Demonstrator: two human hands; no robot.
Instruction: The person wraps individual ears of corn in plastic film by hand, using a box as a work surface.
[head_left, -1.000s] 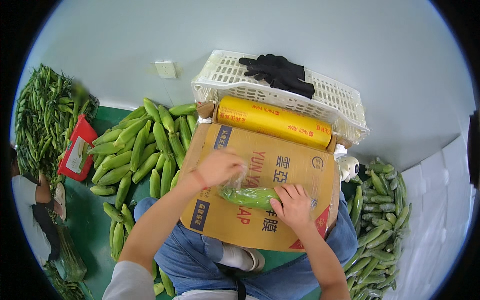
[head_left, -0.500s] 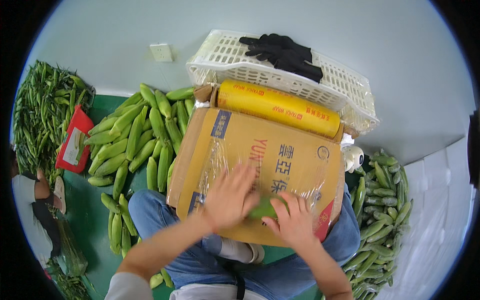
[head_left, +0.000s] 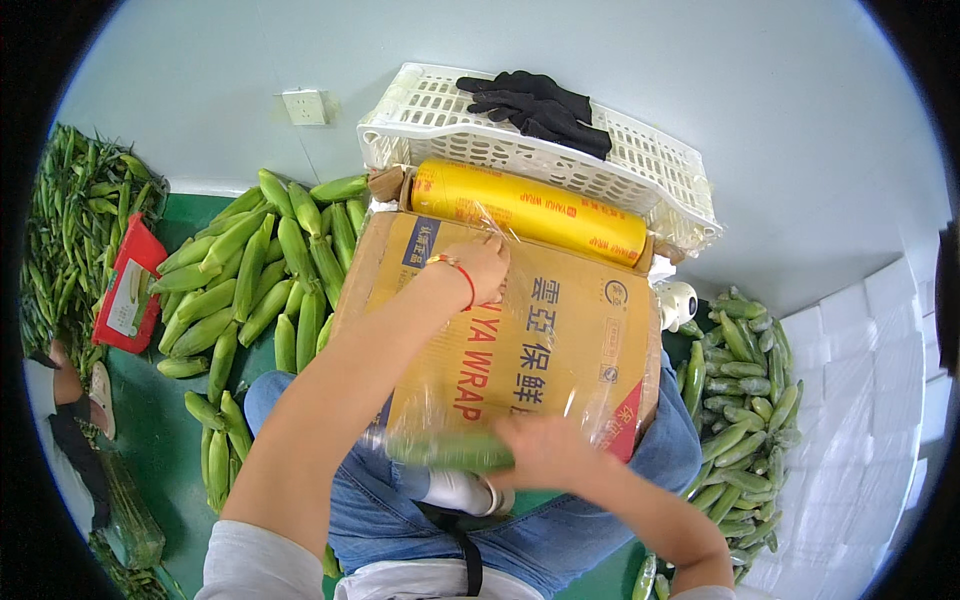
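My left hand is up near the top of a film-covered cardboard box, closed on clear film that rises toward a yellow wrap roll lying behind it. Low on the box, my right hand is blurred by motion, its fingers around the right end of a green ear of corn, which lies crosswise at the box's front edge with film about it. The box rests over my legs in blue jeans.
Unwrapped corn is piled left, beside a red container and long green pods. Wrapped green produce lies right. A white crate holds black gloves. Another person's arm shows at far left.
My left hand has gone from the middle of the box up toward the roll, pulling film with it. My right hand and the corn have moved down to the front edge.
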